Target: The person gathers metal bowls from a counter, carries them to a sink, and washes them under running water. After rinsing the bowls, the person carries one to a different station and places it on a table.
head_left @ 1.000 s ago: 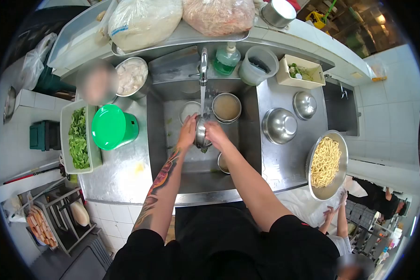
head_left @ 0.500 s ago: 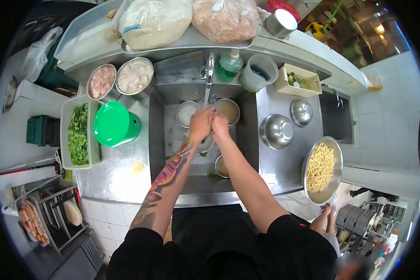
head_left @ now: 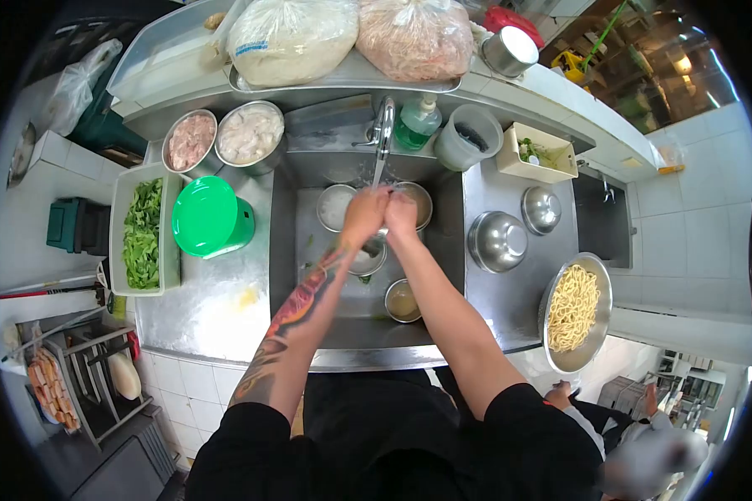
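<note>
My left hand (head_left: pixel 364 215) and my right hand (head_left: pixel 401 212) are pressed together over the sink (head_left: pixel 342 330), just beneath the faucet (head_left: pixel 383 125). Water runs from the spout and splashes at my fingers. Both hands look closed, fingers curled in toward each other; anything between them is hidden. Below them in the basin stand several metal bowls: one with whitish contents (head_left: pixel 335 206), one partly behind my right hand (head_left: pixel 424 209), one under my wrists (head_left: pixel 366 264), and one with cloudy liquid (head_left: pixel 403 301) nearer me.
Left counter: a green-lidded container (head_left: pixel 205 215), leafy greens (head_left: pixel 144 234), two pots of raw meat (head_left: pixel 190 142). Right counter: upturned metal bowls (head_left: pixel 497 242) and a bowl of noodles (head_left: pixel 573 309). Behind the sink: a soap bottle (head_left: pixel 418 123) and bagged food (head_left: pixel 292 42). Another person (head_left: pixel 647 455) is at lower right.
My hands stay together under the stream, with the right hand turned slightly. The bowl with cloudy liquid shows more fully. The other person at lower right has shifted, and the whole view has moved slightly.
</note>
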`<state>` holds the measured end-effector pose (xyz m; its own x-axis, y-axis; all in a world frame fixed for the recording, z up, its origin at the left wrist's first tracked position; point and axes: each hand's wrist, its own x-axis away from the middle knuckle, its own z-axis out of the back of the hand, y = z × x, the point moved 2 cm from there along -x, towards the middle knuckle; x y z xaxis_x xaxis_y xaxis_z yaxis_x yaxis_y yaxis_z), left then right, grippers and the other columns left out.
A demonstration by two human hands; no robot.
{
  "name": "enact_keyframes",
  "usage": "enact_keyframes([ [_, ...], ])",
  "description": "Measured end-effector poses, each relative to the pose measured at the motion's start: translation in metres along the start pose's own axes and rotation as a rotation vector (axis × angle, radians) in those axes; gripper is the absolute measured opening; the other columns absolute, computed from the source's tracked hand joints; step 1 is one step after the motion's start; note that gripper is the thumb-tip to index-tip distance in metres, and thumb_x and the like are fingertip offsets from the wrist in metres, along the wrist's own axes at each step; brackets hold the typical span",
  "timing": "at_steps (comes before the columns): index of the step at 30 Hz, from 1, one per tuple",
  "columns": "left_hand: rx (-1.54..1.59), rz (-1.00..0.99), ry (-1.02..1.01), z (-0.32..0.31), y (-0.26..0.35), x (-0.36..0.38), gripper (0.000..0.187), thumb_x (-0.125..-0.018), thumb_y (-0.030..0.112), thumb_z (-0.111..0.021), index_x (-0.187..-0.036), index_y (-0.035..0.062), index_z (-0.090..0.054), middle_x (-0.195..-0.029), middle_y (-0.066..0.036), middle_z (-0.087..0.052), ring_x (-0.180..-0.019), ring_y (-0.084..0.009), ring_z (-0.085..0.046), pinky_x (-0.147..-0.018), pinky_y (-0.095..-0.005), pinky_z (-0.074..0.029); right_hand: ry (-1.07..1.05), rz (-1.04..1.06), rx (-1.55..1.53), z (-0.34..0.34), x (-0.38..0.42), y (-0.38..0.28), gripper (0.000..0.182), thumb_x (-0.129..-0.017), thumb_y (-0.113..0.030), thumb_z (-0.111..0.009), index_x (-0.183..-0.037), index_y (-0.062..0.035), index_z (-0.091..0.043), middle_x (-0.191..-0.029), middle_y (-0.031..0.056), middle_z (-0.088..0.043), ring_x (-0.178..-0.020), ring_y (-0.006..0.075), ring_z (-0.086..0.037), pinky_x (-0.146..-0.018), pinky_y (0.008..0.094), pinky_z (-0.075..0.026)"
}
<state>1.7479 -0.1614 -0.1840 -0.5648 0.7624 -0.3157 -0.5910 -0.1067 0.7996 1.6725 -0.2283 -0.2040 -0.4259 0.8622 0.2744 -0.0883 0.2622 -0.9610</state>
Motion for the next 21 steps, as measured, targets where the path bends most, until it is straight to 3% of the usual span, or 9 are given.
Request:
enact_keyframes([
  [3,-0.068,0.444,-0.424,0.012,-0.039,-0.023,0.034,-0.092,0.028,-0.047,-0.101,0.0054,-0.07,-0.101,-0.02,-0.069,-0.09,-0.0387,-0.065,-0.081,-0.0496,-0.05,0.012,0.079,0.346,-0.012,0.006,-0.001,0.029,-0.095,-0.013,-0.045,-0.085,0.0066,-0.063,-0.087,0.0197,-0.067,-0.077,0.0282,-0.065,-0.069,0.0409,-0.048],
  [4,-0.1,0.463,-0.417,0.036,0.02,-0.025,0.027,-0.09,0.021,-0.048,-0.102,0.0113,-0.071,-0.105,-0.018,-0.068,-0.099,-0.0399,-0.063,-0.084,-0.0487,-0.05,-0.034,-0.034,0.198,-0.01,-0.019,0.021,0.029,-0.095,-0.014,-0.043,-0.09,0.0065,-0.063,-0.092,0.0195,-0.066,-0.082,0.0264,-0.066,-0.07,0.0421,-0.05],
  [8,-0.537,-0.082,0.266,0.037,0.075,0.015,0.025,-0.092,0.025,-0.056,-0.111,0.0169,-0.071,-0.102,-0.015,-0.069,-0.101,-0.0338,-0.064,-0.09,-0.0413,-0.05,0.269,-0.527,-0.468,-0.007,-0.024,-0.026,0.026,-0.099,-0.013,-0.036,-0.103,0.0018,-0.057,-0.1,0.0172,-0.063,-0.088,0.0274,-0.065,-0.071,0.0462,-0.055],
  [11,-0.494,-0.09,0.45,0.028,0.055,0.02,0.025,-0.094,0.026,-0.055,-0.113,0.0196,-0.071,-0.102,-0.013,-0.069,-0.102,-0.0326,-0.063,-0.094,-0.0376,-0.048,0.263,-0.345,-0.66,-0.005,0.017,-0.02,0.029,-0.102,-0.015,-0.032,-0.115,0.0033,-0.051,-0.107,0.0153,-0.058,-0.092,0.0256,-0.063,-0.075,0.0448,-0.055],
  [14,0.317,0.603,0.181,0.024,0.019,0.011,0.026,-0.096,0.024,-0.055,-0.112,0.0124,-0.072,-0.103,-0.012,-0.069,-0.102,-0.0288,-0.064,-0.095,-0.0335,-0.046,0.414,-0.356,-0.532,0.012,0.062,-0.009,0.031,-0.104,-0.02,-0.033,-0.118,0.0013,-0.051,-0.114,0.0138,-0.058,-0.101,0.0268,-0.062,-0.088,0.0457,-0.053],
  [15,0.321,0.605,0.183,0.029,0.004,0.008,0.026,-0.096,0.024,-0.055,-0.112,0.0124,-0.072,-0.103,-0.012,-0.069,-0.102,-0.0288,-0.064,-0.095,-0.0335,-0.046,0.414,-0.354,-0.527,0.016,0.068,-0.007,0.031,-0.104,-0.02,-0.033,-0.118,0.0013,-0.051,-0.114,0.0138,-0.058,-0.101,0.0268,-0.062,-0.088,0.0457,-0.053],
  [17,0.848,0.559,-0.372,0.025,-0.031,0.0,0.029,-0.093,0.029,-0.059,-0.113,0.0113,-0.071,-0.105,-0.012,-0.07,-0.1,-0.0264,-0.065,-0.091,-0.0336,-0.048,0.3,-0.369,-0.674,0.025,0.068,0.004,0.033,-0.105,-0.023,-0.032,-0.121,-0.0007,-0.051,-0.117,0.0113,-0.06,-0.105,0.0255,-0.062,-0.089,0.0446,-0.052],
  [19,0.849,0.561,-0.481,0.028,-0.025,-0.004,0.026,-0.093,0.033,-0.059,-0.109,0.0189,-0.073,-0.102,-0.009,-0.071,-0.099,-0.0283,-0.065,-0.091,-0.0322,-0.048,0.241,-0.437,-0.582,0.033,0.047,0.018,0.037,-0.106,-0.026,-0.034,-0.12,0.0011,-0.054,-0.115,0.0132,-0.063,-0.102,0.0255,-0.063,-0.083,0.0421,-0.051],
  [21,0.165,0.615,-0.415,0.026,0.002,-0.003,0.026,-0.095,0.035,-0.055,-0.112,0.0256,-0.072,-0.112,-0.007,-0.068,-0.107,-0.0318,-0.061,-0.098,-0.0381,-0.045,0.168,-0.319,0.026,0.033,0.016,0.017,0.039,-0.105,-0.027,-0.037,-0.118,0.0036,-0.057,-0.112,0.0151,-0.064,-0.099,0.0255,-0.063,-0.08,0.0407,-0.051],
])
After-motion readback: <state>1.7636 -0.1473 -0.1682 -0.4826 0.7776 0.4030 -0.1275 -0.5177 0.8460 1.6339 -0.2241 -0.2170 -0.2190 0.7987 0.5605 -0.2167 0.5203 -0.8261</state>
